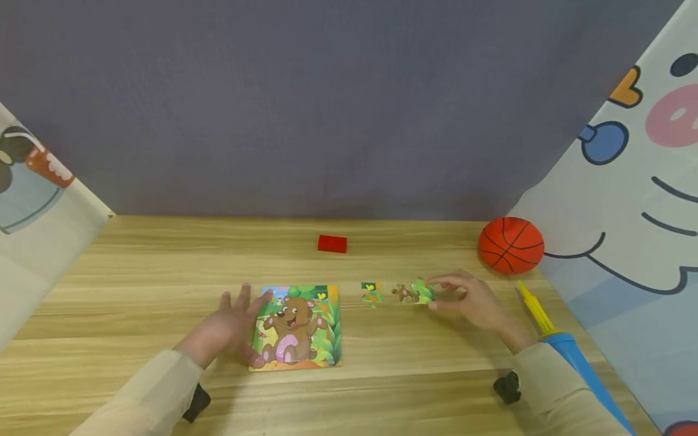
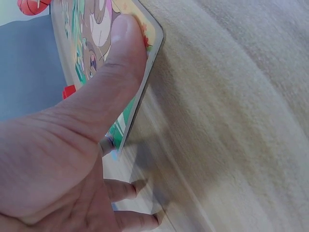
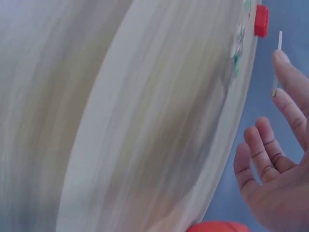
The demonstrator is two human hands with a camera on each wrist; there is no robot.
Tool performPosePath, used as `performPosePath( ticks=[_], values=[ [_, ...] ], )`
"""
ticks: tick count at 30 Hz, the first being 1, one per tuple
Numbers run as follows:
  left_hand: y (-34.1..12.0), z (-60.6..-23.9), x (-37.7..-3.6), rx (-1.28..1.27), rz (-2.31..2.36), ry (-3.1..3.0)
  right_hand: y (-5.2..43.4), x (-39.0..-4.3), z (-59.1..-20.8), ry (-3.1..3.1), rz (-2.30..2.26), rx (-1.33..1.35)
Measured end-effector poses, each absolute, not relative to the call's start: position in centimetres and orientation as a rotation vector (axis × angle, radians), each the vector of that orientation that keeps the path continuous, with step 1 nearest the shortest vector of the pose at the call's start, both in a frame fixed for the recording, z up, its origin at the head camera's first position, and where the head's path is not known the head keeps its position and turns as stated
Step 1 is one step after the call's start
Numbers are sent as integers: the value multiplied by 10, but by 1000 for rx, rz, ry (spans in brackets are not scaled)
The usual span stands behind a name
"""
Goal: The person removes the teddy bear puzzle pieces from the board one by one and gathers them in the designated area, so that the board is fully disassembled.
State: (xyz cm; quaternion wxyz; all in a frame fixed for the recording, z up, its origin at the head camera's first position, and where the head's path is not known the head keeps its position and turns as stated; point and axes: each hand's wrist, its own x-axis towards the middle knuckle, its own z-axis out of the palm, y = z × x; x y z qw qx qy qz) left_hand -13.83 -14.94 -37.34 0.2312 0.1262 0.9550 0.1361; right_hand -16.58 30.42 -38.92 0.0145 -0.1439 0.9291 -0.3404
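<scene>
A bear picture puzzle board [image 1: 297, 327] lies flat on the wooden table [image 1: 163, 272]. My left hand [image 1: 240, 318] rests beside its left edge with fingers spread, and the thumb [image 2: 120, 58] presses on the board's [image 2: 77, 48] corner. To the right, my right hand [image 1: 438, 295] pinches a green-and-brown puzzle piece [image 1: 417, 292] by its right edge. That piece [image 3: 277, 63] shows edge-on at the fingertips [image 3: 285, 67] in the right wrist view. A second, smaller loose piece [image 1: 372, 293] lies on the table between the board and the held piece.
A red block [image 1: 332, 243] sits behind the board towards the grey back wall. An orange basketball [image 1: 511, 245] stands at the back right, beside a yellow-and-blue pump [image 1: 551, 333] along the right edge. Cartoon-printed screens close off both sides.
</scene>
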Motion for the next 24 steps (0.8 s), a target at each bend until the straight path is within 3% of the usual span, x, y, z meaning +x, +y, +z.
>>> performPosePath(
  ticks=[24],
  values=[
    [-149,-372,-137,326,404,2616,340,-176,-398,2930,-821,-352]
  ],
)
